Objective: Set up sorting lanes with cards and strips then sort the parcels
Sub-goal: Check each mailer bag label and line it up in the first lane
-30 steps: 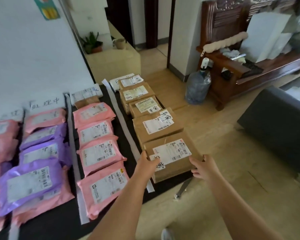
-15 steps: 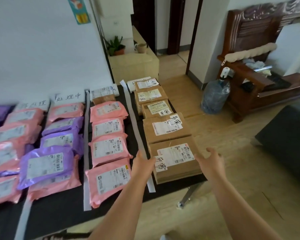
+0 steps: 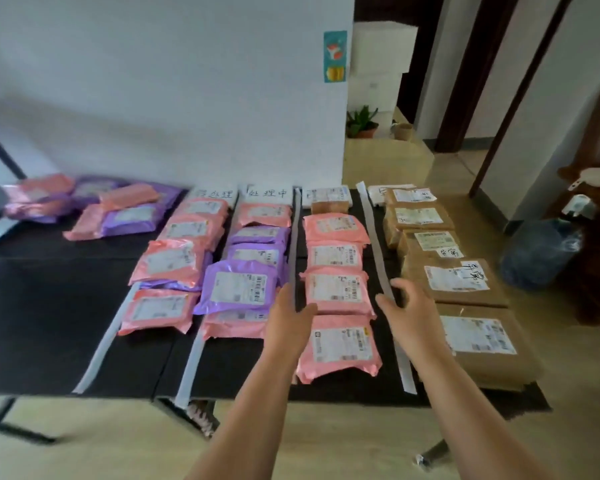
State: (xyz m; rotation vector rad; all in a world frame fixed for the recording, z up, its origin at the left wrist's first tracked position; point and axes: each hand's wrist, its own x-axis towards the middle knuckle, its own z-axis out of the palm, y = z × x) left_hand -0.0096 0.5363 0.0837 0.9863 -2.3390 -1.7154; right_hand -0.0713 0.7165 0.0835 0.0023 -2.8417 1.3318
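**First onlooker:** On the black tabletop (image 3: 49,306), third lane along: four pink mailers (image 3: 336,289) in single file, labels up, between white strips (image 3: 374,237). Why so?

**Second onlooker:** So the labels can be read, I'd judge. The strips fence the lanes, and the handwritten cards (image 3: 267,194) at the far end name them.

**First:** The hands?

**Second:** The left hand (image 3: 290,317) and the right hand (image 3: 411,313) hover either side of that lane, fingers loose, grasping nothing.

**First:** Beyond?

**Second:** Brown boxes (image 3: 458,278) fill the right lane, sealed, contents hidden. A loose heap (image 3: 118,209), seemingly unsorted, lies far left.

potted plant (image 3: 361,123), water jug (image 3: 538,255), wall sticker (image 3: 335,56)
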